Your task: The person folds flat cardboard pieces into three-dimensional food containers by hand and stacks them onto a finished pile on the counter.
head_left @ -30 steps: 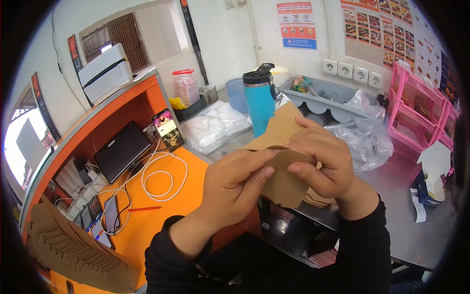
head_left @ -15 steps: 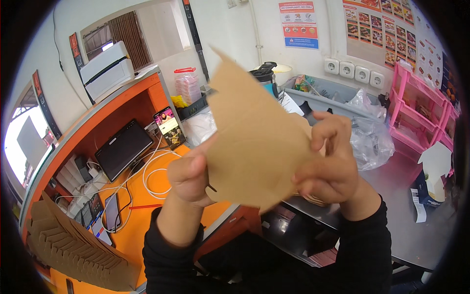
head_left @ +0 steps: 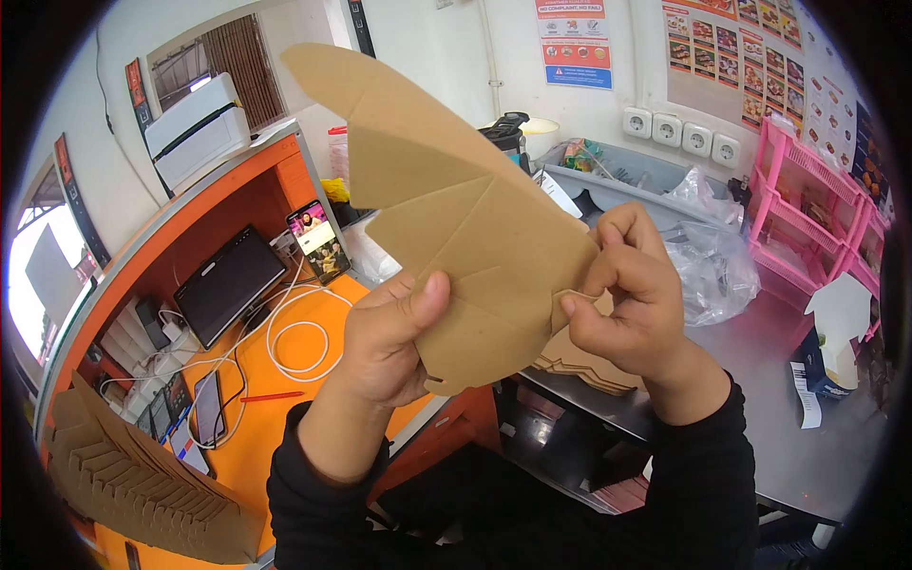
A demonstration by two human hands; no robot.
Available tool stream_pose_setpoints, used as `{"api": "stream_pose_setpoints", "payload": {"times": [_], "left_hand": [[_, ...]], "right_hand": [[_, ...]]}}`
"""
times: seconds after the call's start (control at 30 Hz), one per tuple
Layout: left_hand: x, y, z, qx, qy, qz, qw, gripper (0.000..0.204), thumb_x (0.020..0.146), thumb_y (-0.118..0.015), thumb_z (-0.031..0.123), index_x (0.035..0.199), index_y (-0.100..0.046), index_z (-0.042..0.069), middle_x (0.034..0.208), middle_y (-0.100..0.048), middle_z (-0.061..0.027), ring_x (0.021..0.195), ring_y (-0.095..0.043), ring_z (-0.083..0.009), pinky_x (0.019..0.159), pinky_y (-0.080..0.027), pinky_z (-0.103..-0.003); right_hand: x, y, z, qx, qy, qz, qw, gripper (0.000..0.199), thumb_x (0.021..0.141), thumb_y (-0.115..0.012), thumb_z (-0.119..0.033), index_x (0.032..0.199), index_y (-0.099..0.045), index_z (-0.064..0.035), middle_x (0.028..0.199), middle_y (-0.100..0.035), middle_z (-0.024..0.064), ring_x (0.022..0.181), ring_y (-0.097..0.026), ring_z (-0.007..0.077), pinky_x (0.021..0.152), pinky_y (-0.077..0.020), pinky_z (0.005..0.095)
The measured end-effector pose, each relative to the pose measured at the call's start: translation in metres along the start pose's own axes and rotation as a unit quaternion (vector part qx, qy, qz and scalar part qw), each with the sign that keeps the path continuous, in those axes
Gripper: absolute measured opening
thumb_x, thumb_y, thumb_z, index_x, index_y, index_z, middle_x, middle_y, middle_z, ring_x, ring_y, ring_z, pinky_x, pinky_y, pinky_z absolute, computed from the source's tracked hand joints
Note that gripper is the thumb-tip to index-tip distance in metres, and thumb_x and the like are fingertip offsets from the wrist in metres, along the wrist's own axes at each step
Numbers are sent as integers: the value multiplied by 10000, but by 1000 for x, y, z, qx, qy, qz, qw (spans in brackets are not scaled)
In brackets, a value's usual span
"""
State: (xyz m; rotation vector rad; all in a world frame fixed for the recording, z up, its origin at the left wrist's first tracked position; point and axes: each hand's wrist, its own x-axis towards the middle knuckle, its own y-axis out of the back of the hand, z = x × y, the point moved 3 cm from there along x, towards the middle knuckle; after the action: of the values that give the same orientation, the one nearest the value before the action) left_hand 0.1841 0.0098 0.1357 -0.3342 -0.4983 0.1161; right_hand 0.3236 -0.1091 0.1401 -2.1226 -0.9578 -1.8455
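A brown cardboard box blank with crease lines hangs in the air between my hands, its long pointed flap reaching up and left. My left hand grips its lower left edge, thumb on the face toward me and fingers behind. With thumb and fingers, my right hand pinches a small folded flap at the right edge. Under the right hand, a stack of similar cardboard blanks lies on the metal counter, partly hidden. More folded cardboard pieces stand nested on the orange desk at the lower left.
The orange desk holds a tablet, a lit phone, white cables and a red pen. On the metal counter are a plastic bag, a grey bin, pink stacked baskets and an opened box.
The cardboard has turned, so its pointed flap now leans further left and its creased face shows more. My right fingers have closed on a small flap at its edge.
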Motion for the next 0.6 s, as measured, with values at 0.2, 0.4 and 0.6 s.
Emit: {"api": "stream_pose_setpoints", "payload": {"times": [0.2, 0.4, 0.6], "left_hand": [[-2, 1, -2, -4, -38, 3, 999, 597, 857, -444, 354, 1264, -267, -44, 1225, -411, -202, 1102, -463, -293, 909, -399, -376], [-14, 3, 2, 40, -23, -41, 998, 569, 859, -442, 314, 1270, -267, -39, 1219, -424, -182, 1092, -468, -277, 907, -384, -355], [-17, -14, 12, 185, 72, -41, 979, 477, 860, -471, 168, 1266, -305, -21, 1187, -457, -131, 1075, -469, -208, 887, -381, -315]], "right_hand": [[-2, -15, 16, 174, -55, -55, 982, 404, 570, -800, -223, 826, -524, -79, 856, -361, 43, 707, -373, 122, 599, -361, 232], [-2, -19, 30, 253, -17, -45, 966, 673, 563, -795, -304, 1085, -418, -110, 934, -357, 44, 778, -404, 142, 702, -445, 286], [7, -12, 6, -54, 147, -88, 984, 791, 656, -714, -360, 1280, -325, -66, 1267, -348, 168, 1088, -427, 308, 923, -344, 381]]}}
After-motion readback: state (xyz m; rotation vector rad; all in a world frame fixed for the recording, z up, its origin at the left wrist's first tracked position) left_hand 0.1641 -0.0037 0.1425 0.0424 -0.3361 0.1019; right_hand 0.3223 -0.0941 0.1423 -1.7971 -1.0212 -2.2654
